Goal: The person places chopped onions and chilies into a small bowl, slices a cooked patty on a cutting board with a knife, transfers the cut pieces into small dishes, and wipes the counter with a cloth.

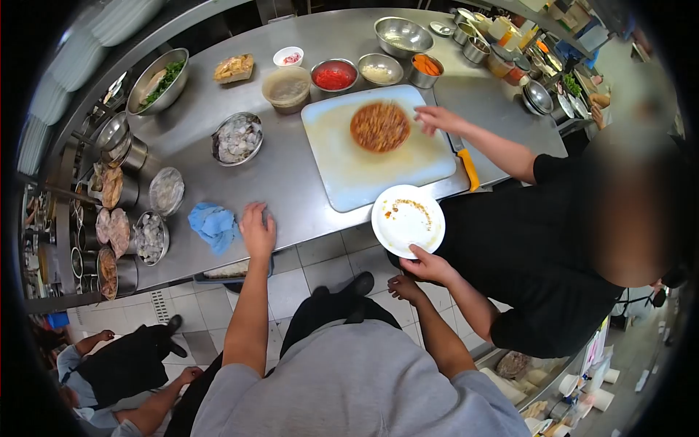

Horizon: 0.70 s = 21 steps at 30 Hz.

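My left hand (258,229) rests palm down on the edge of the steel counter (291,189), fingers stretched out and holding nothing. Just left of it lies a crumpled blue cloth (212,226). Below the counter edge, my right hand (405,289) hangs at my side with loosely bent fingers and nothing visible in them. A co-worker in black holds a white plate (408,222) with brown food scraps near my right hand. That person's other hand (437,120) reaches over a white cutting board (335,167), beside a bowl of brown chopped food (380,126).
A knife with a yellow handle (468,169) lies beside the board. Bowls of shrimp (237,138), red pieces (334,75) and carrots (426,67) stand on the counter. Metal containers of meat (113,226) line the left side. Another person (120,371) is at lower left.
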### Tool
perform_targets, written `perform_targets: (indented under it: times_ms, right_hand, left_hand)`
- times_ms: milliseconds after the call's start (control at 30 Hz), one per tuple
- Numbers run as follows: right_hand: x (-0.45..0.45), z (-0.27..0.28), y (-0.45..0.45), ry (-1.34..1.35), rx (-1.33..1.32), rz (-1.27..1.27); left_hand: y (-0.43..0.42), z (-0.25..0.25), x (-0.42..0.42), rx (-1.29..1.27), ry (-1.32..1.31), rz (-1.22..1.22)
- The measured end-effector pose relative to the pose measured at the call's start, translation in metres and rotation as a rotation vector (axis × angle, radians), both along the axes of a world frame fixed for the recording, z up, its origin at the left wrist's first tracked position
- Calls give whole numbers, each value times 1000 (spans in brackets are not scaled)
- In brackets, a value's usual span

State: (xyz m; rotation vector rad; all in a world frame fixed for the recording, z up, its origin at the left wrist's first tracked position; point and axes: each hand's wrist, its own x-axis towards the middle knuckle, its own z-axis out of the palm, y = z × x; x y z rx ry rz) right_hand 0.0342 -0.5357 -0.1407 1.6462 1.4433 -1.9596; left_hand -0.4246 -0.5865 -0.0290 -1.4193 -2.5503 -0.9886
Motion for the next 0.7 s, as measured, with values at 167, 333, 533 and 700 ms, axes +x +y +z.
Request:
perform_targets:
  times_ms: [167,333,533,700]
  right_hand:
    - [4,-15,-33,-43,-25,-84]
    - [-1,-26,-72,-52,8,-52]
    - [-10,-8,-96,-66,216,-125]
    - [-8,40,-71,90,493,-306]
  left_hand:
    - [-4,-13,-6,34,45,-11]
    - [-8,-11,-7,65,33,-32]
    - [-7,-13,-9,143,39,-60]
    - [-10,-4,-6,148,-26,-62]
